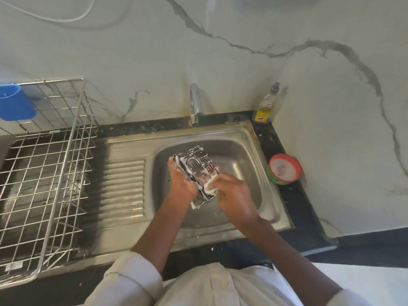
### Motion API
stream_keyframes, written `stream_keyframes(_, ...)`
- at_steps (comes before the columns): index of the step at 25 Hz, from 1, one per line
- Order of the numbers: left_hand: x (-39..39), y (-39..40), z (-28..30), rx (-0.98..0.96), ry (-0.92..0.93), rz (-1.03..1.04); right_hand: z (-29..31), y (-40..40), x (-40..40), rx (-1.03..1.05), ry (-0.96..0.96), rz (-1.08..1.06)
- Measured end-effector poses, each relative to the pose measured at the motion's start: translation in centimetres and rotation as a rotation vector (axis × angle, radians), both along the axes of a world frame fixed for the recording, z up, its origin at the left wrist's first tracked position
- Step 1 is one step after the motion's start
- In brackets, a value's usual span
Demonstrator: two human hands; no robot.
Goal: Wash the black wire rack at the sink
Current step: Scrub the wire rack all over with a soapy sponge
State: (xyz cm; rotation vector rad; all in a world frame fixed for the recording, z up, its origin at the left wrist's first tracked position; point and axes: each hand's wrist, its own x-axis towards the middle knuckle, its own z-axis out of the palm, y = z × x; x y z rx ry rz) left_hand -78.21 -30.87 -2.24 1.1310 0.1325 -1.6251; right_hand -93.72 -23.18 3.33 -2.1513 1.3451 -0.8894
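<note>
Head view: the black wire rack (pixel 197 173), coated in suds, is held over the steel sink (pixel 249 151) basin at centre. The left hand (pixel 182 181) has its grip closed around the rack's 9 o'clock edge. The right hand (pixel 234 195), at 4 o'clock, pinches a pale sponge (pixel 209 186) against it

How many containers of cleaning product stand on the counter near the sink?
2: a pump bottle in the back corner right of the tap, and an open round tub right of the sink.
</note>
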Motion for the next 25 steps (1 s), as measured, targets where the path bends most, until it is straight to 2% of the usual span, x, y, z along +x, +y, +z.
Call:
stream_keyframes(2, -0.4, 0.1, -0.9, 0.013, -0.035, -0.008, -0.2, 0.7, 0.0, 0.047, -0.018, 0.059)
stream_keyframes(4, -0.9, 0.7, -1.1, 0.032, -0.089, -0.071, 1.0, -1.0, 1.5, 0.138, -0.136, 0.03)
stream_keyframes(6, -1.5, 1.9, 0.1, -0.06, -0.011, -0.165, 2.4, -3.9, 2.5, 0.152, -0.189, -0.071)
stream_keyframes(8, -1.7, 2.4, 0.7, -0.187, 0.117, -0.183, 3.1, -6.0, 2.4, 0.039, -0.096, -0.184)
stream_keyframes(10, -1.7, 2.7, 0.6, -0.221, 0.128, -0.162, 2.8, -5.7, 1.3, 0.02, -0.093, -0.257)
stream_keyframes(13, -1.3, 2.9, 0.3, -0.268, 0.147, -0.133, 0.9, -1.9, -1.0, -0.033, -0.07, -0.157)
stream_keyframes(14, -1.2, 3.1, 0.3, -0.277, 0.148, -0.133, 0.4, -1.0, -1.9, 0.005, -0.05, -0.142)
stream_keyframes(16, -1.1, 3.7, 0.1, -0.262, 0.171, -0.127, 0.2, -1.4, -3.1, 0.171, -0.088, -0.27)
stream_keyframes(18, -0.7, 4.5, -0.1, -0.273, 0.204, -0.138, 0.8, -3.4, -3.6, 0.515, -0.389, -0.445)
stream_keyframes(19, -0.3, 4.9, -0.2, -0.296, 0.208, -0.159, 1.1, -4.4, -3.7, 0.706, -0.574, -0.497)
stream_keyframes(20, 0.0, 5.2, -0.3, -0.319, 0.205, -0.177, 1.7, -5.1, -3.6, 0.858, -0.678, -0.516)
stream_keyframes(23, 0.8, 5.6, -0.6, -0.315, 0.169, -0.272, 2.3, -6.9, -2.2, 1.008, -0.559, -0.448)
stream_keyframes(25, 1.0, 6.0, -0.2, -0.285, 0.048, -0.313, 2.5, -7.7, -0.8, 1.023, -0.521, -0.435)
